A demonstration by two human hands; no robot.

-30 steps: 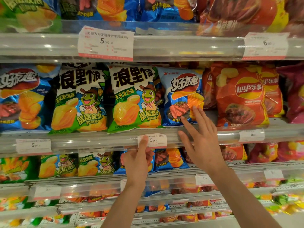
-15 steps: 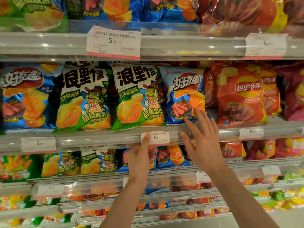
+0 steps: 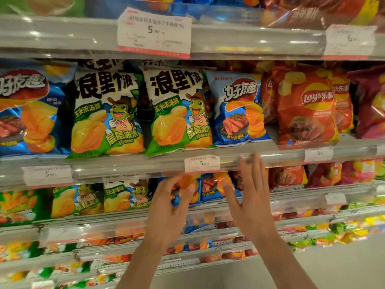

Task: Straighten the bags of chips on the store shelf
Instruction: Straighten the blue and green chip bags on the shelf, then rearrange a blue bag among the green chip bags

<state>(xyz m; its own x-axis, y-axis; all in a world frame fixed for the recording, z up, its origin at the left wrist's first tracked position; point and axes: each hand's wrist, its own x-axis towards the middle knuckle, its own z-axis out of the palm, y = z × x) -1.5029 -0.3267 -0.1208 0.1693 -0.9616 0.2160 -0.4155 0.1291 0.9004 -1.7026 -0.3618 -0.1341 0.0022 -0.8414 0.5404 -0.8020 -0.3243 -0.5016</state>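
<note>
Both hands are raised in front of the shelving, below the front rail of the middle shelf [image 3: 133, 167], and neither holds anything. The left hand [image 3: 168, 209] has its fingers loosely bent and spread, the thumb tip up near a small blue bag [image 3: 210, 189] on the shelf below; motion blur makes it impossible to tell whether the fingers touch that bag. The right hand [image 3: 250, 197] is open with straight fingers pointing up, their tips reaching the rail just right of a white price tag [image 3: 202, 163] reading 5.90; contact with the rail cannot be told for sure. The two hands are near each other but apart, with the small blue bag showing between them. On the middle shelf the bags of chips stand upright in a row: a blue bag [image 3: 27, 113] at far left, two green-and-white bags [image 3: 106, 115] [image 3: 179, 111] side by side, a blue steak-picture bag [image 3: 237, 109] just beside them leaning slightly, then an orange-red Lay's bag [image 3: 306, 109] whose bottom edge hangs over the rail. A larger price tag [image 3: 154, 32] hangs on the shelf above.
</note>
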